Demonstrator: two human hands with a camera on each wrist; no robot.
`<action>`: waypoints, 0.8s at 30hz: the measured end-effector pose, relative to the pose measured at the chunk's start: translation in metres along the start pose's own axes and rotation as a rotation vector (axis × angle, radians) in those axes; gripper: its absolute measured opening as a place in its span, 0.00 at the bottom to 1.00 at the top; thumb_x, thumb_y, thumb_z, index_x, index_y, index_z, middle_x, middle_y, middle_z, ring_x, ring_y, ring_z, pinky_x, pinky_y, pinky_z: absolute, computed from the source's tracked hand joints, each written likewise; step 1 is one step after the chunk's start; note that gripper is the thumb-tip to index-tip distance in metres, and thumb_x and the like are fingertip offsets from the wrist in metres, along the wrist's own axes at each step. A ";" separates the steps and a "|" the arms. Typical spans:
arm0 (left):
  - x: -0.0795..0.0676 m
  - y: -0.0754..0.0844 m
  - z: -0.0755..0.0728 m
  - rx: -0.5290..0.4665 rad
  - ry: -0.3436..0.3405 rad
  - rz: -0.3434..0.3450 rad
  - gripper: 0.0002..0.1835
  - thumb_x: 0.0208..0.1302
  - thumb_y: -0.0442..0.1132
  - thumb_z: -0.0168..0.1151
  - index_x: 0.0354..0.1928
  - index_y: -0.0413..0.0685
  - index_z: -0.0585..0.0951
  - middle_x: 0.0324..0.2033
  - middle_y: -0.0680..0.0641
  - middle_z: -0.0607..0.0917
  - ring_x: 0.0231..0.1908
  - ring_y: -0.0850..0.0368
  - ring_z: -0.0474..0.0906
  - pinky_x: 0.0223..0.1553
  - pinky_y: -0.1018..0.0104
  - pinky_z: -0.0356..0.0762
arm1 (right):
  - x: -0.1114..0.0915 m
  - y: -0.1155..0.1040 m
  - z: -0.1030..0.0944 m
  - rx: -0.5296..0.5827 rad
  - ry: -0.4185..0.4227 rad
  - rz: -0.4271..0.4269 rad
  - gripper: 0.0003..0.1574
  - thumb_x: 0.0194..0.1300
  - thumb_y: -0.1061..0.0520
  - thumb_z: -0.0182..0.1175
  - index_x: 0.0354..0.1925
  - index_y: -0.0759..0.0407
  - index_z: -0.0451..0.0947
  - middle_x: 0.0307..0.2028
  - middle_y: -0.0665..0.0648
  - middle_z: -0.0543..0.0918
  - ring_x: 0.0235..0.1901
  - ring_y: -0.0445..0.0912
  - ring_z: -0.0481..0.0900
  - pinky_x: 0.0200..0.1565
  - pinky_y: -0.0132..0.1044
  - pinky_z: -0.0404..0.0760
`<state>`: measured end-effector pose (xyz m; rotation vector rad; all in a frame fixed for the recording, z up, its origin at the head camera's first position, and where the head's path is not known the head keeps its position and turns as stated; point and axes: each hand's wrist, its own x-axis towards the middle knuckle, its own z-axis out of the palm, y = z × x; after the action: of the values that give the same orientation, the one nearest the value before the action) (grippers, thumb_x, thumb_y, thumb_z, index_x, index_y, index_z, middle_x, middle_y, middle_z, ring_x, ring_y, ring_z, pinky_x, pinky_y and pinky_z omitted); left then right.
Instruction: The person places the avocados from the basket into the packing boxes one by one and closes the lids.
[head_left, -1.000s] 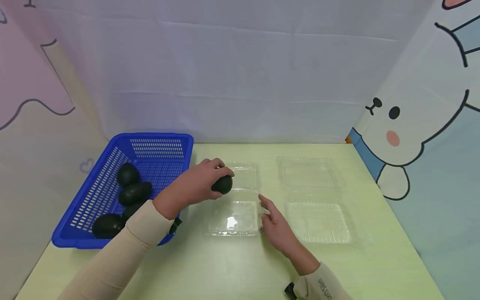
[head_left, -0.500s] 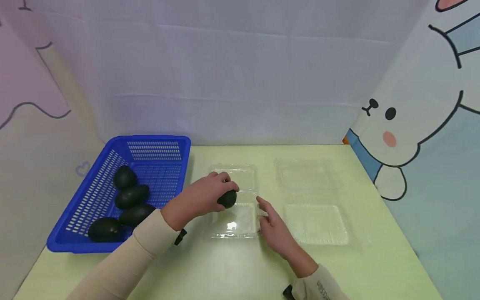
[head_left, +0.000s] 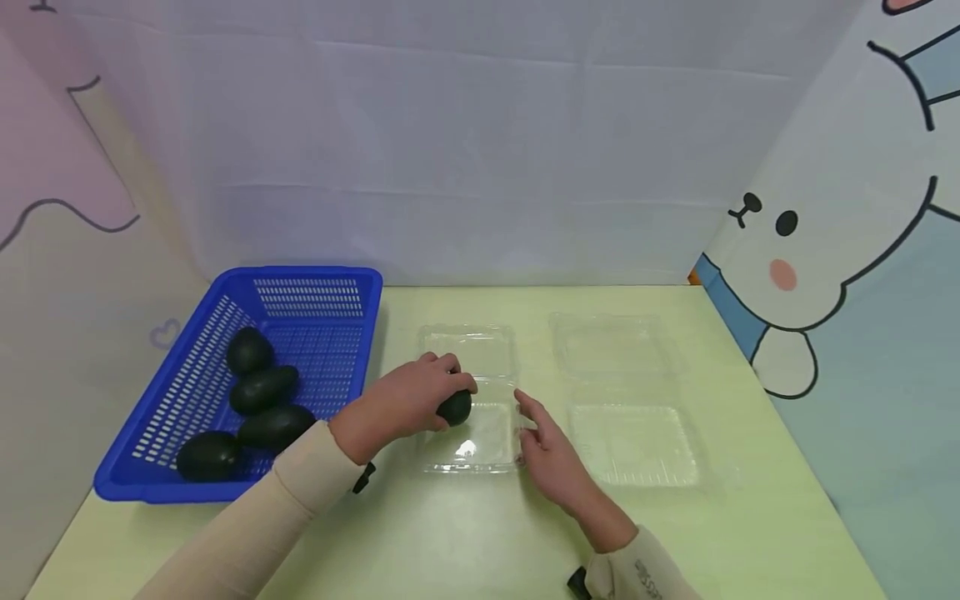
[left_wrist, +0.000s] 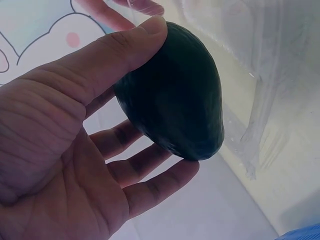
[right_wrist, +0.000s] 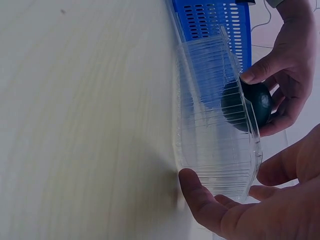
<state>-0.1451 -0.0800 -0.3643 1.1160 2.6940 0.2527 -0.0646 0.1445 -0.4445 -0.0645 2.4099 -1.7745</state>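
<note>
A dark green avocado (head_left: 455, 407) is gripped in my left hand (head_left: 411, 395), over the front tray of the left clear plastic clamshell container (head_left: 480, 454). In the left wrist view the thumb lies on one side of the avocado (left_wrist: 172, 95) and the fingers reach round the other. The right wrist view shows the avocado (right_wrist: 255, 105) partly behind the tray's clear wall, low at its rim. My right hand (head_left: 553, 458) stands at the right side of that tray, its fingers extended along the wall, with fingertips (right_wrist: 189, 177) right at the plastic.
To the left, a blue perforated basket (head_left: 371, 333) holds several avocados (head_left: 262, 389). A second clear clamshell container (head_left: 637, 450) lies open on the right of the pale table (head_left: 465, 533). Behind the table hangs a white cloth (head_left: 465, 167).
My left hand has moved slightly right and toward me, lowering the avocado from near the hinge to the front tray. My right hand has stayed beside the container.
</note>
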 end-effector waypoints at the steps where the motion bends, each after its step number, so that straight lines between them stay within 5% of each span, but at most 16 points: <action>1: 0.000 0.000 0.001 0.003 -0.003 -0.001 0.28 0.54 0.38 0.82 0.57 0.55 0.82 0.52 0.43 0.80 0.52 0.42 0.77 0.50 0.50 0.83 | 0.000 0.000 0.000 0.006 -0.001 -0.001 0.36 0.76 0.70 0.45 0.79 0.59 0.58 0.73 0.72 0.63 0.64 0.66 0.74 0.43 0.48 0.83; 5: 0.000 0.000 0.004 0.012 0.001 0.009 0.28 0.53 0.38 0.82 0.56 0.55 0.83 0.52 0.43 0.80 0.50 0.43 0.77 0.49 0.51 0.83 | 0.000 0.001 -0.001 0.008 0.002 -0.002 0.36 0.76 0.70 0.45 0.79 0.59 0.58 0.73 0.72 0.64 0.64 0.66 0.74 0.43 0.47 0.84; 13: -0.001 0.001 0.012 0.045 0.003 0.034 0.28 0.52 0.38 0.83 0.56 0.53 0.83 0.48 0.45 0.81 0.47 0.45 0.78 0.46 0.54 0.83 | 0.001 0.002 -0.001 -0.028 0.005 -0.001 0.36 0.76 0.70 0.45 0.78 0.58 0.59 0.72 0.71 0.65 0.48 0.57 0.80 0.41 0.45 0.83; 24: -0.002 0.001 0.021 0.115 0.020 0.032 0.28 0.51 0.39 0.84 0.55 0.55 0.83 0.46 0.45 0.80 0.45 0.45 0.78 0.42 0.55 0.84 | 0.001 0.001 -0.002 -0.018 -0.001 0.000 0.36 0.76 0.69 0.45 0.79 0.58 0.58 0.73 0.71 0.64 0.65 0.66 0.74 0.44 0.47 0.83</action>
<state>-0.1375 -0.0787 -0.3837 1.1948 2.7411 0.1158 -0.0661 0.1462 -0.4448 -0.0670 2.4252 -1.7532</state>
